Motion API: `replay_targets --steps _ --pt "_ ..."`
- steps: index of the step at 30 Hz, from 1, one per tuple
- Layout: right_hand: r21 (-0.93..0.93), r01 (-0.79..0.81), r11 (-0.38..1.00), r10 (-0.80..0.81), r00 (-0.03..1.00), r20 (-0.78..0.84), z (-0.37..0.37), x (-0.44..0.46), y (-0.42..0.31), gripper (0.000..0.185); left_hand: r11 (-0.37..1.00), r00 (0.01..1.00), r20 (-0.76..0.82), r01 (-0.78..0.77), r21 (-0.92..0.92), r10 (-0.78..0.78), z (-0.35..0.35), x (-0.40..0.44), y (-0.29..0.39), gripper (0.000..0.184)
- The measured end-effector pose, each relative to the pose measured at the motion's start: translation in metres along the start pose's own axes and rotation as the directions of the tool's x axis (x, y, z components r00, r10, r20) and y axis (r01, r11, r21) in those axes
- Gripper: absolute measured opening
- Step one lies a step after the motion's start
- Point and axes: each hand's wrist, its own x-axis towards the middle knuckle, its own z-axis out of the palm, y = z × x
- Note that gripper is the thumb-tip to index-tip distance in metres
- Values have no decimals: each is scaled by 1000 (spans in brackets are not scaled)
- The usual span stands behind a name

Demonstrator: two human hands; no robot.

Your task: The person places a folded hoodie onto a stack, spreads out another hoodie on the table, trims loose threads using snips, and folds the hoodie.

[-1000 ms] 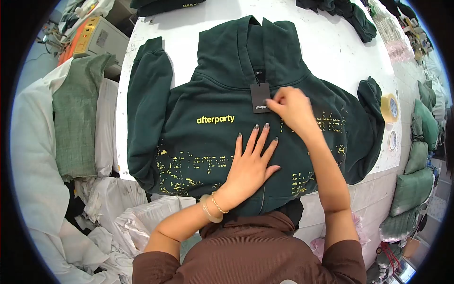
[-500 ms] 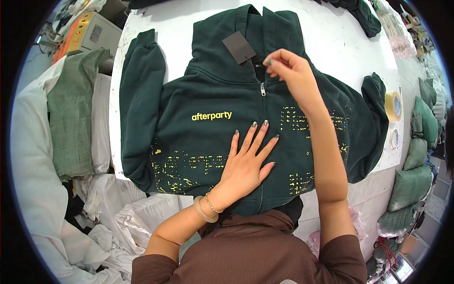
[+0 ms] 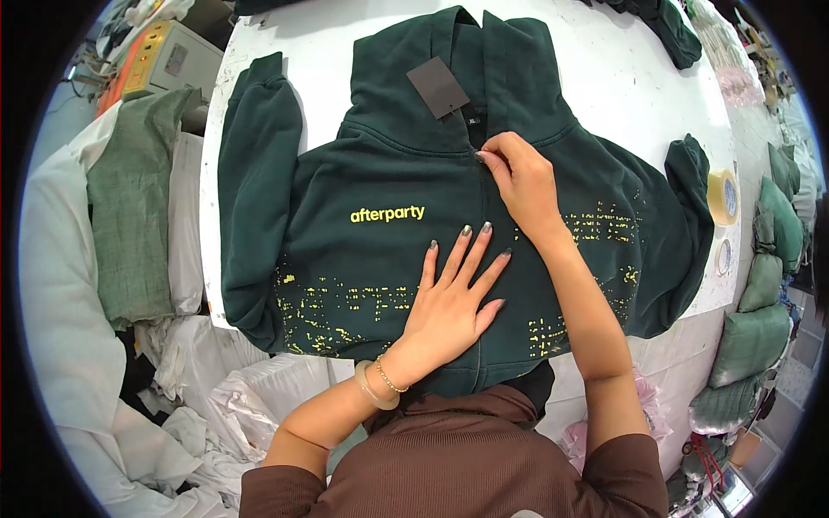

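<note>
A dark green zip-up hoodie [image 3: 345,250] lies front side up on the white table, with yellow "afterparty" lettering on its chest and broken yellow print lower down. My left hand [image 3: 449,306] rests flat on the lower front, fingers spread across the fabric beside the zip line. At the neck, my right hand [image 3: 522,186] pinches the top of the zip, where its fingertips hide the zipper pull. A dark hang tag [image 3: 438,88] lies tilted on the hood [image 3: 389,78], just above the neck opening. Inside the neck a small label [image 3: 474,121] shows.
Two tape rolls, a wider one [image 3: 722,197] and a narrower one [image 3: 724,256], sit at the right edge of the white table [image 3: 319,34]. Another dark garment [image 3: 661,30] lies at the far right corner. White bags [image 3: 268,388] and green cloth [image 3: 134,216] crowd the left side.
My right hand has come down from above the neck opening to the zip top, its fingers now covering the zipper pull. My left hand stays flat in place.
</note>
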Motion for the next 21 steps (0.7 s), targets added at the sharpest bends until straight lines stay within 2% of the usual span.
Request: replay_targets --steps 4,7,8,10,11,14,17,19,20,21 --pt "-23 6 1000 -6 1000 2 3 13 5 5 999 1000 11 27 43 -27 4 1 4 58" --pt "48 -119 992 120 993 -18 7 21 5 4 996 999 7 37 79 -38 5 2 3 60" --pt "49 -116 992 117 993 -20 3 23 4 4 996 999 7 37 83 -38 5 2 3 61" --pt "166 -139 976 122 987 104 -10 25 5 4 996 1000 12 28 83 -29 5 1 2 61" --pt "329 -215 920 146 964 221 -18 23 10 17 996 1000 14 17 83 -19 4 1 2 61" --pt "490 -374 788 229 916 330 -60 16 13 52 998 1000 5 19 66 -19 4 0 2 62" --pt "443 -325 835 303 945 121 -86 2 14 50 999 1000 -16 14 39 -13 3 1 1 62" --pt "345 -389 854 411 912 10 -104 -12 8 46 1000 1000 0 -6 17 6 -3 2 0 63" --pt "228 -423 877 443 895 -43 -117 -22 9 41 1000 1000 18 -24 -5 24 -8 3 -2 63" --pt "84 -386 919 394 911 -126 -131 -36 15 33 997 999 7 -33 -65 33 -18 8 -9 61"
